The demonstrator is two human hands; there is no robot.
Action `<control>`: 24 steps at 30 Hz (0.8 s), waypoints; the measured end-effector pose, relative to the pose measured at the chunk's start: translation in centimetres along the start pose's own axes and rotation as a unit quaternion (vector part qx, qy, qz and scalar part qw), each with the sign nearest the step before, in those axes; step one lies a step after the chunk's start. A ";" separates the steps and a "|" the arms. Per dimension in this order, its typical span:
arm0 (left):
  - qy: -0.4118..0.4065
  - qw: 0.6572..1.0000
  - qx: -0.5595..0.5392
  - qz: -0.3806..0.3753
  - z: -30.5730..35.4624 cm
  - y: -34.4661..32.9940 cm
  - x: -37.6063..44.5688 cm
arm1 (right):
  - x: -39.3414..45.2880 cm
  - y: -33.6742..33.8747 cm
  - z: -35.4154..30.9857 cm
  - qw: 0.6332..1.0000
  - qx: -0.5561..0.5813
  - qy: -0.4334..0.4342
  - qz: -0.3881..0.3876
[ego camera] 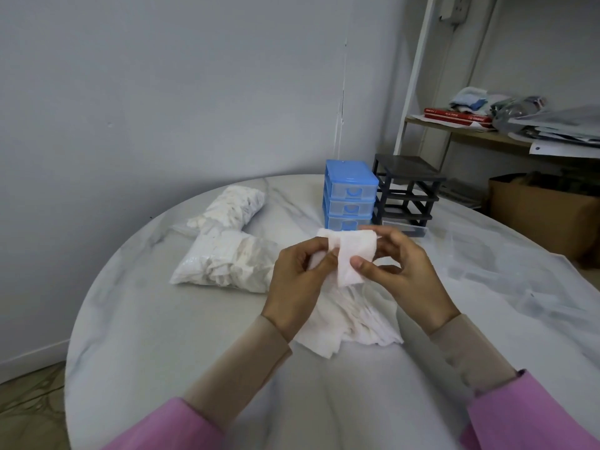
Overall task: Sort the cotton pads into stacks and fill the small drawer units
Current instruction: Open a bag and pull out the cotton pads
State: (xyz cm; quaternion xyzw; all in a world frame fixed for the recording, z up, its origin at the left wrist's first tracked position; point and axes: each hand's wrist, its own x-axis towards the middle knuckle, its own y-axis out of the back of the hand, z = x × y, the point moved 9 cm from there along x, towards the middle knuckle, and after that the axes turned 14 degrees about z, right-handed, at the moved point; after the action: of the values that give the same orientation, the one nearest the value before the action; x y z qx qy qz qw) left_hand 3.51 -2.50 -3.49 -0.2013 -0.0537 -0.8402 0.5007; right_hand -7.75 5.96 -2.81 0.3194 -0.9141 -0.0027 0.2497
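Sorting step here: both hands pinch a small bundle of white square cotton pads (352, 254) above the loose heap of white pads (354, 323) on the round marble worktop (162, 319). Left hand (298, 277) closes on the bundle's left edge; right hand (406, 271) grips its right, thumb pressing the front. Next, I judge, squaring the edges. Farther left, two clear bags of pads (227, 248); beyond, the blue three-drawer plastic unit (349, 196) and the black drawer frame (406, 196), drawers mostly out.
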 end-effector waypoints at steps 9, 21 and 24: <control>-0.006 0.999 -0.003 0.033 -0.4 0.9 0.4 | 0.7 1.5 0.4 0.988 0.126 -0.080 0.048; 0.096 0.990 -0.104 0.009 -0.5 -0.4 -0.4 | -0.1 -0.1 0.0 0.989 0.125 -0.082 -0.006; 0.080 0.991 -0.109 -0.012 0.0 -0.9 -0.7 | 0.0 0.1 0.0 0.991 0.110 -0.072 0.017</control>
State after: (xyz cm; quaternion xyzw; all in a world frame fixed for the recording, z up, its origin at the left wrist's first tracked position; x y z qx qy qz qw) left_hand 3.03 -1.48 -3.72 -0.1863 0.0757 -0.8601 0.4687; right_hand -7.80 6.05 -2.83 0.3281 -0.9298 0.0795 0.1467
